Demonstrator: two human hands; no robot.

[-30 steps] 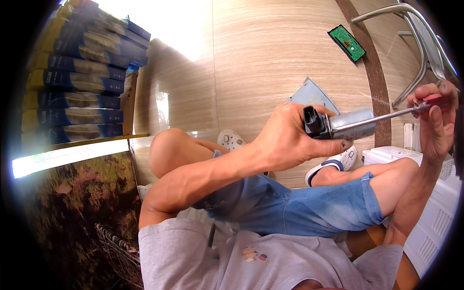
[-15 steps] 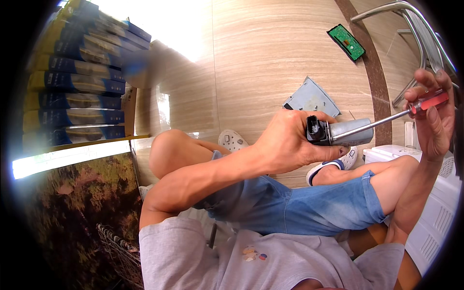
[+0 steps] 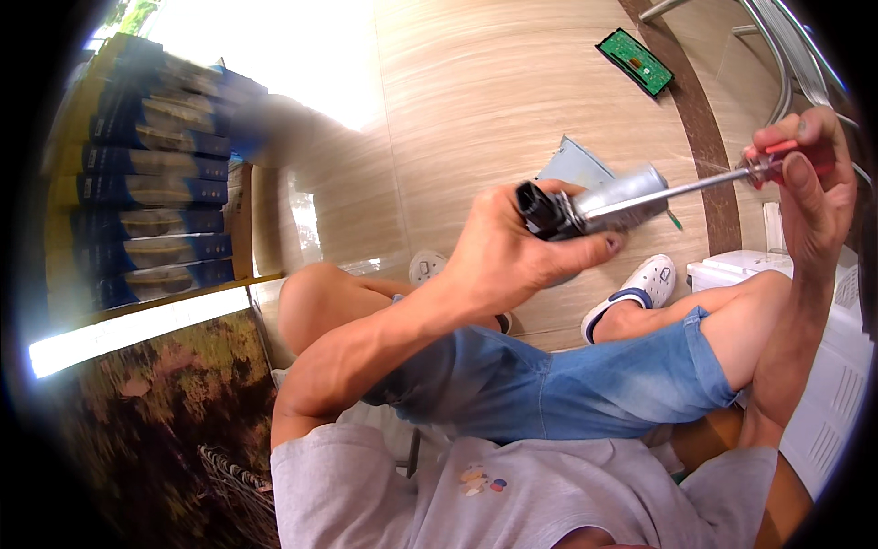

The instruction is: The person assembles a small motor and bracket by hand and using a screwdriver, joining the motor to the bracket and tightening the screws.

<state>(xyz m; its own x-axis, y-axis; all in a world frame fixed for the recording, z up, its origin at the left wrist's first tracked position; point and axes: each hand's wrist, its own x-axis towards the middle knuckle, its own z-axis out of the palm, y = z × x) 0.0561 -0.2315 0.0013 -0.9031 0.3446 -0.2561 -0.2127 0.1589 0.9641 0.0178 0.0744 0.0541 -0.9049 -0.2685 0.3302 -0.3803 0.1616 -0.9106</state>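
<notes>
Fingers (image 3: 593, 249) of the left hand (image 3: 512, 254) clamp a silvery metal cylinder (image 3: 645, 183) with a black plastic end (image 3: 541, 210), as I watch from afar; the thumb lies along the cylinder's near side, while the others pass behind, partly hidden from me; the black end sits in the crook of thumb and index finger, the metal end jutting past the thumb tip to the right; fingers of the right hand (image 3: 809, 174) grip a red-handled steel screwdriver (image 3: 704, 184), its shaft crossing the cylinder; whether its tip touches, I cannot tell; beyond, a pale grey metal plate (image 3: 567, 165) and a green rectangular circuit board (image 3: 633, 59) lie on beige flooring (image 3: 476, 101).
</notes>
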